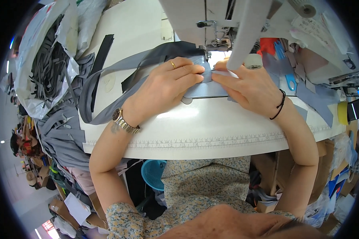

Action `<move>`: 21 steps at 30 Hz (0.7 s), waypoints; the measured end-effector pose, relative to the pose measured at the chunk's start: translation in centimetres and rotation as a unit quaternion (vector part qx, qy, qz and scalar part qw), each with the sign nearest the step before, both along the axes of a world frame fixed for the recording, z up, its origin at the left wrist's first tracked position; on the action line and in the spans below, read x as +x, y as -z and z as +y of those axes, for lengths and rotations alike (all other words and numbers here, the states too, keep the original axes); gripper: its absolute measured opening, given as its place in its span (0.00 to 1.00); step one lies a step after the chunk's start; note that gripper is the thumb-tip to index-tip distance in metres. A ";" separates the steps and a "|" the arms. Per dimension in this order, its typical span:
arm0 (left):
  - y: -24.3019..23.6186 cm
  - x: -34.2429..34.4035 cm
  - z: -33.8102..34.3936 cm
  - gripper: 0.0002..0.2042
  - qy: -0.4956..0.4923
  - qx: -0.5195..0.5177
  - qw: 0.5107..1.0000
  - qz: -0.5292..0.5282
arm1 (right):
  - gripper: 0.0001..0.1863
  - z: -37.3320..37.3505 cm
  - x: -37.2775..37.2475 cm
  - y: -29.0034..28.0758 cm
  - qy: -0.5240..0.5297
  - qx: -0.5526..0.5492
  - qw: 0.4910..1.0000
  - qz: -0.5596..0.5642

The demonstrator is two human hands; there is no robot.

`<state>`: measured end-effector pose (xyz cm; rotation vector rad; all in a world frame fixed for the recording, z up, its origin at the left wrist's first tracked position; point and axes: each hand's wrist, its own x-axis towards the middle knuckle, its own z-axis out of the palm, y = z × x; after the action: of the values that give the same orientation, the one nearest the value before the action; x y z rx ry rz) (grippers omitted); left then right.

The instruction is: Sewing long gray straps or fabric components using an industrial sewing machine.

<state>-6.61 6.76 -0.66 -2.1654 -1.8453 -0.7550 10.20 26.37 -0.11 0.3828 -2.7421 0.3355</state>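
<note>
Just in front of the needle area of a white sewing machine (183,16), both hands meet over a grey fabric piece (206,75). My left hand (165,81), with a ring and a wristwatch, has its fingers pressed together on the fabric's left part. From the right, my right hand (249,85) closes thumb and fingers at the fabric's right edge; part of it is behind a white machine arm. A long grey fabric strip (85,95) loops leftward from the work, with a black strip (167,51) along it. The fingertips partly hide the fabric.
Another black strip (103,53) lies on the white table (175,127), whose front edge carries a ruler scale. Plastic bags of dark strips (48,63) and piled grey strips (62,131) crowd the left. Blue-handled scissors (290,81) and fabric scraps (317,101) lie right.
</note>
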 end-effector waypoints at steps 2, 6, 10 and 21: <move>0.1 -0.1 -0.4 0.10 -0.007 0.000 1.000 -0.016 | 0.16 -0.1 -0.4 0.2 -0.016 -0.038 0.999 0.021; 0.4 -0.1 -0.2 0.09 0.012 0.009 0.999 -0.039 | 0.16 -0.7 -1.1 -0.4 -0.068 -0.052 0.996 0.001; 1.3 0.0 -0.2 0.06 0.015 0.030 0.998 -0.048 | 0.13 -1.3 -0.8 -1.1 -0.008 -0.122 0.991 -0.052; -4.8 -7.9 -18.4 0.18 -0.632 0.001 0.753 0.182 | 0.13 -1.3 -0.6 -1.5 -0.026 -0.088 0.995 -0.030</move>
<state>-14.49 -11.61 4.18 -0.5262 -2.3694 0.0076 9.57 25.11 1.42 0.4032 -2.7354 0.6071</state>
